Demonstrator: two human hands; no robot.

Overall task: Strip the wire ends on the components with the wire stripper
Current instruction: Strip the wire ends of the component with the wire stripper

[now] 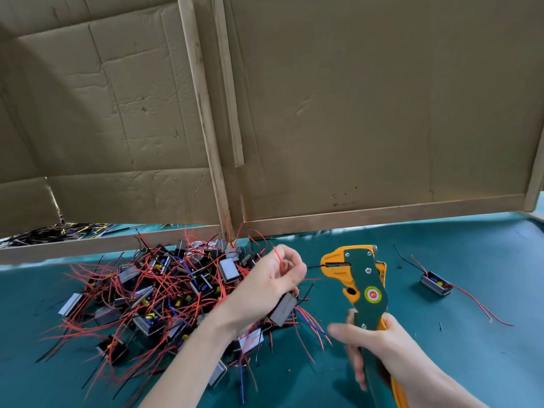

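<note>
My right hand [379, 346] grips the handles of a green and orange wire stripper [360, 281], held upright with its jaws pointing left. My left hand [273, 284] holds a small grey boxed component [282, 309] and pinches its wires. A thin black wire [313, 267] runs from my left fingers into the stripper's jaws. A red wire loops above my left fingers. Red and blue leads hang below the component.
A big pile of the same components with tangled red and black wires [164, 293] lies on the teal mat [471, 348] at the left. One single component [435, 284] rests at the right. Cardboard panels on wooden frames [353, 113] stand behind.
</note>
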